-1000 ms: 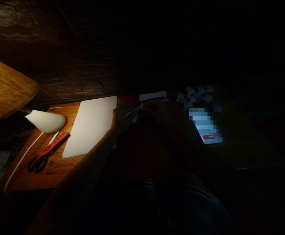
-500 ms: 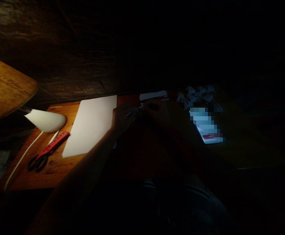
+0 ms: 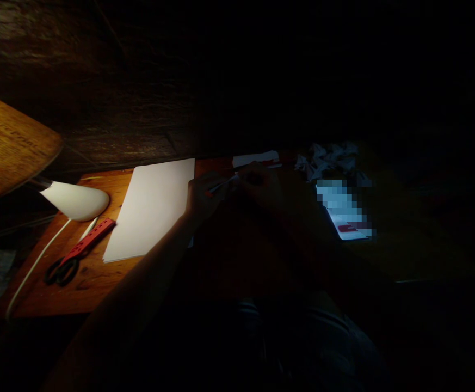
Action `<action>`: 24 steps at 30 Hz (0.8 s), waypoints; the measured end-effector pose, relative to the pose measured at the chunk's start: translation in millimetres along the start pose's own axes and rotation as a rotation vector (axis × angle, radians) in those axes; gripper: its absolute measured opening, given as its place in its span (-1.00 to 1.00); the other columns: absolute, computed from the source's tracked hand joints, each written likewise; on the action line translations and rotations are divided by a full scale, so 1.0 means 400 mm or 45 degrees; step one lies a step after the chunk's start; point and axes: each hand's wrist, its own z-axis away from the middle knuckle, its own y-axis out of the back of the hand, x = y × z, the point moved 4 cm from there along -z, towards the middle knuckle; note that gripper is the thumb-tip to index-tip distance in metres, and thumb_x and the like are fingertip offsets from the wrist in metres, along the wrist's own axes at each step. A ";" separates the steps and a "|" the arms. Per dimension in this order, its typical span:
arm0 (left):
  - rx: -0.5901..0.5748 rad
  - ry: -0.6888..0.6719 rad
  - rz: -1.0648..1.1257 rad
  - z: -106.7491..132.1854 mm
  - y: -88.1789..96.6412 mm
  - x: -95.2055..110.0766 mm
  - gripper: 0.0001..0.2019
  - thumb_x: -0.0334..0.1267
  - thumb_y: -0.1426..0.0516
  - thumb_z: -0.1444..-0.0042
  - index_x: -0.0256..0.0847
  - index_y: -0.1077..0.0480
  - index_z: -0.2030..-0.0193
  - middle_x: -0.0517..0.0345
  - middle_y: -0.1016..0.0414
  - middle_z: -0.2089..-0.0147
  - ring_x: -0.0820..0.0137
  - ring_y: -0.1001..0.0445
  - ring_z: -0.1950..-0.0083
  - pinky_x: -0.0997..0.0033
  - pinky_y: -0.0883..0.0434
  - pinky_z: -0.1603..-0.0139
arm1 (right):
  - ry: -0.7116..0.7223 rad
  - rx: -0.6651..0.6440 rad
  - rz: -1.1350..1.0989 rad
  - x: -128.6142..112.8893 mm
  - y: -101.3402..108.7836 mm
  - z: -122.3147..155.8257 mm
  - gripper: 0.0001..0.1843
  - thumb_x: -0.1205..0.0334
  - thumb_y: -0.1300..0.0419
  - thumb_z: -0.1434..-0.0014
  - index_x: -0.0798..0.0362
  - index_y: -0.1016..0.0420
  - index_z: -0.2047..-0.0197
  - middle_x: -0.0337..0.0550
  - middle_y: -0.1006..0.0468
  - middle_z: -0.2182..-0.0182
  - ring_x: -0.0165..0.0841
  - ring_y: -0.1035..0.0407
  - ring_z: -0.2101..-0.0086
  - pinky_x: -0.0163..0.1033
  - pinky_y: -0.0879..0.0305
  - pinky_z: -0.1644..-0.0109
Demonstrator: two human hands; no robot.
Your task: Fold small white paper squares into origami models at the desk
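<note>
Both of my hands meet above the dim middle of the wooden table. My left hand (image 3: 204, 196) is closed round a thin pale piece of paper (image 3: 223, 184) with a small orange patch near its lower end. My right hand (image 3: 261, 188) has its fingers pinched at the far end of that piece, close to the left fingertips. Darkness hides the exact shape of the paper. Under my left wrist lies a stack of white sheets (image 3: 151, 207). Just behind my right hand are some smaller white papers with red marks (image 3: 257, 158).
At left stands a lamp with a white base (image 3: 80, 201) and cord. Black-handled scissors (image 3: 68, 269) with a red cover lie before it. On the right are a lit phone (image 3: 343, 212) and a heap of folded white papers (image 3: 329, 160). A dark wall (image 3: 139, 109) rises behind.
My hands stay almost in place. The fingers of my right hand shift slightly on the paper, and the rest of the table looks the same.
</note>
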 end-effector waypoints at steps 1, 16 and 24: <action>-0.005 -0.001 -0.003 -0.001 0.000 0.001 -0.64 0.06 -0.21 -0.39 -0.14 -0.70 0.20 0.09 -0.64 0.31 0.36 -0.56 0.30 0.37 -0.45 0.26 | -0.008 0.000 -0.007 0.000 0.000 0.001 -0.77 0.03 -0.50 -0.12 -0.04 -0.63 0.32 -0.19 -0.57 0.28 -0.27 -0.44 0.20 -0.15 -0.39 0.07; -0.099 0.090 0.014 -0.001 -0.005 0.009 -0.63 0.06 -0.22 -0.34 -0.16 -0.63 0.33 0.09 -0.61 0.35 0.35 -0.52 0.32 0.36 -0.41 0.27 | -0.056 0.014 -0.084 -0.003 -0.002 0.000 -0.53 -0.26 -0.44 -0.12 -0.03 -0.48 0.32 -0.23 -0.51 0.34 -0.31 -0.38 0.29 -0.19 -0.34 0.18; -0.129 0.059 0.033 0.002 -0.005 0.007 -0.73 -0.07 -0.22 -0.31 -0.16 -0.58 0.36 0.11 -0.60 0.34 0.35 -0.52 0.30 0.36 -0.42 0.24 | 0.050 -0.142 0.026 -0.003 -0.001 -0.004 -0.65 -0.19 -0.43 -0.20 -0.07 -0.73 0.25 -0.15 -0.53 0.23 -0.29 -0.41 0.18 -0.18 -0.38 0.10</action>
